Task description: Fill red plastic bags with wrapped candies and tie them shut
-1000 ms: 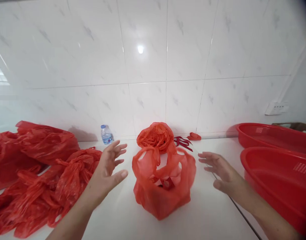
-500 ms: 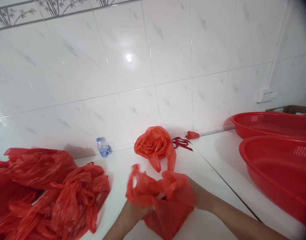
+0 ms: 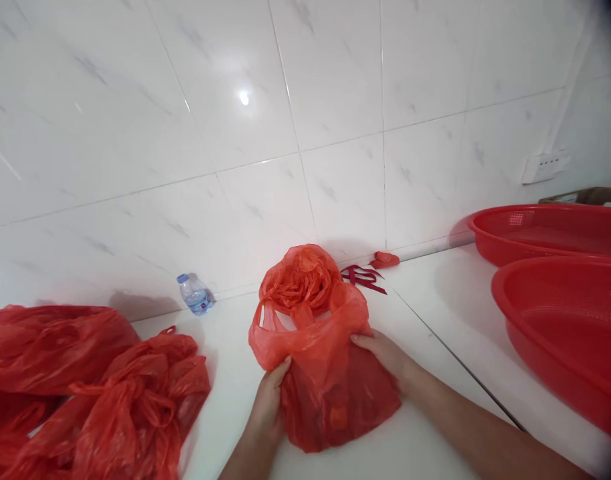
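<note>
Between my two hands is a red plastic bag with loop handles, its lower part bulging with dark contents that I cannot make out through the film. My left hand grips the bag's left side, thumb on the near face. On the right side my right hand holds it the same way, fingers hidden behind. The bag's top reaches over the front of a bundle of red plastic bags by the wall.
Knotted, filled red bags are heaped at the left. A small water bottle leans by the wall. Dark red ribbons and a small red piece lie behind the bundle's right side. Red plastic baskets stand at the right.
The bag has turned from gathered and crumpled to spread out, its handles and filled lower part now showing. Both hands now grip its sides in plain sight. The view has shifted slightly.
</note>
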A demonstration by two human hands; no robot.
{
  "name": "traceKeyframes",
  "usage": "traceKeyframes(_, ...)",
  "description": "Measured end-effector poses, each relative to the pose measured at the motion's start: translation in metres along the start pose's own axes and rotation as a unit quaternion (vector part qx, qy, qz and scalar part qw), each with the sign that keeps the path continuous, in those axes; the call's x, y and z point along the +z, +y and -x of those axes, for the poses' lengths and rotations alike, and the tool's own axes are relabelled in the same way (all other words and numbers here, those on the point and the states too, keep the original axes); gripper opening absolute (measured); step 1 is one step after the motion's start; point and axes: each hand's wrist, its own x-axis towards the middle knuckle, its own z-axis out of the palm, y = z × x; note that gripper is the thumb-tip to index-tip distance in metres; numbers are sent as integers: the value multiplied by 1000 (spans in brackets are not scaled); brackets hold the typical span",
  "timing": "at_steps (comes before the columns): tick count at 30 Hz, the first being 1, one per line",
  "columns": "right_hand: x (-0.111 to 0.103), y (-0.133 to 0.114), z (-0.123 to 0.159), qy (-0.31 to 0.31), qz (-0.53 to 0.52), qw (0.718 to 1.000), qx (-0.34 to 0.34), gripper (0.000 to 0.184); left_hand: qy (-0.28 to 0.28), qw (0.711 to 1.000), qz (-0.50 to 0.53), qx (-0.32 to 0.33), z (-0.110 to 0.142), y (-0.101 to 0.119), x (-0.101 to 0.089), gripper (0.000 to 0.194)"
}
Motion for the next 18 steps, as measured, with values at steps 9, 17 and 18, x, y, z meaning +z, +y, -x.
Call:
traceKeyframes(9,5,-8,13,-191,-36,981,6,55,-26,999,-17,-7,4,5,-4,32)
traceKeyframes(17,15,2,11,-84,-7,996,39,35,-107,994,-23,-5,13,-5,0,66)
traceKeyframes(18,15,3,10,-70,-7,997,41,34,-96,995,-32,-2,14,-5,3,66)
